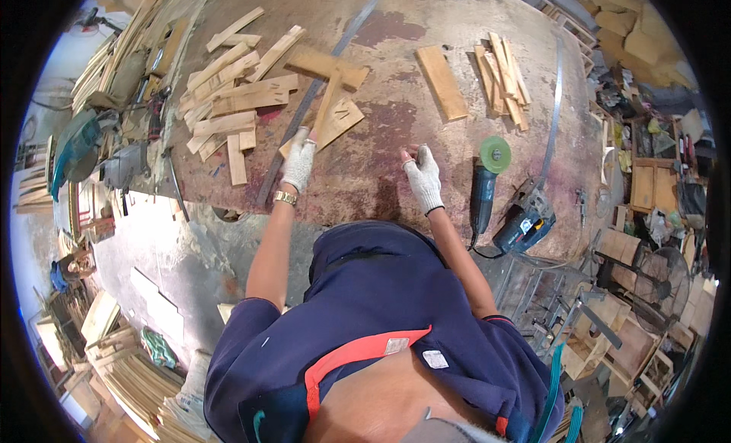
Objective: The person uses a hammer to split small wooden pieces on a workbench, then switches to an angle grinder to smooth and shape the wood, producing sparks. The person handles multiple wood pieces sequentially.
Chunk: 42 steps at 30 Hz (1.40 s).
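My left hand (299,165), in a pale knit glove with bare fingertips, is closed round the near end of a narrow wooden strip (327,108). The strip points away from me and meets a blurred wooden piece (329,67) crosswise; whether the two are joined I cannot tell. Under the strip lies a wider board (343,125) with dark slots. My right hand (422,176), gloved the same way, hovers by the table's near side, fingers apart and holding nothing. Beyond it a flat wooden board (442,83) lies on the worn table (381,169).
Loose wood pieces (244,100) are heaped at the left, beside a long metal strip (293,123). More sticks (502,77) lie at the far right. An angle grinder (483,188) with a green disc and another power tool (524,218) rest right of my right hand.
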Tool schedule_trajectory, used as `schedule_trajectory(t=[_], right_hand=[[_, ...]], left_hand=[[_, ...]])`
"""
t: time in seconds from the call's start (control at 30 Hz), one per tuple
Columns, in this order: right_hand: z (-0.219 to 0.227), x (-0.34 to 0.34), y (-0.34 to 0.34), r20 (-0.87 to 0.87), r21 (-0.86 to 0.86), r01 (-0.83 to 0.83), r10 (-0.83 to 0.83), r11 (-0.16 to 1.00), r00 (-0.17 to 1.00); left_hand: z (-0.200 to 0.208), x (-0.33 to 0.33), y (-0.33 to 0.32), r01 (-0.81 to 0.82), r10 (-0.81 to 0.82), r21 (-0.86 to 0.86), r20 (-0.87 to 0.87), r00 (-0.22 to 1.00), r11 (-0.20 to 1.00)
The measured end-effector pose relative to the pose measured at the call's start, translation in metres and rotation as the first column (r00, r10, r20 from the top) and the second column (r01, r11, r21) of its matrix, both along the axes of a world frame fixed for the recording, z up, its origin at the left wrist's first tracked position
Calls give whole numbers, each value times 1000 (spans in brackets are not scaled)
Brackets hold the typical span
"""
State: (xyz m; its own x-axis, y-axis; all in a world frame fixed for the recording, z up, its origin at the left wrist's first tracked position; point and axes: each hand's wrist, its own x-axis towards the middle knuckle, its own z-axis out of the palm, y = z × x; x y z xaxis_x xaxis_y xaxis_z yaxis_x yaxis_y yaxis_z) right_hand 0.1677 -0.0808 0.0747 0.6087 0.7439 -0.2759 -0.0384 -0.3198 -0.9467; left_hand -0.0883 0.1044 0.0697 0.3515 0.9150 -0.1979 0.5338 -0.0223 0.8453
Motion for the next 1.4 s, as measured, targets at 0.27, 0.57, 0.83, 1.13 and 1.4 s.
schedule_trajectory(t=[0.27, 0.57, 0.83, 1.13, 1.4], right_hand=[[73, -19, 51, 118, -102, -161, 172, 982, 978], [67, 70, 107, 452, -200, 36, 59, 979, 890], [-32, 186, 132, 795, -503, 150, 387, 851, 467], [-5, 73, 242, 700, -492, -356, 604, 794, 380], [-30, 33, 269, 847, -336, -454, 475, 825, 237]], left_hand=[[-2, 75, -92, 198, 494, -843, 466, 734, 501], [13, 64, -77, 408, -162, 436, -498, 852, 802], [-33, 17, -30, 176, 211, 494, -630, 748, 852], [-53, 8, -31, 163, 276, 585, -587, 761, 795], [-48, 7, -28, 182, 218, 529, -606, 765, 829]])
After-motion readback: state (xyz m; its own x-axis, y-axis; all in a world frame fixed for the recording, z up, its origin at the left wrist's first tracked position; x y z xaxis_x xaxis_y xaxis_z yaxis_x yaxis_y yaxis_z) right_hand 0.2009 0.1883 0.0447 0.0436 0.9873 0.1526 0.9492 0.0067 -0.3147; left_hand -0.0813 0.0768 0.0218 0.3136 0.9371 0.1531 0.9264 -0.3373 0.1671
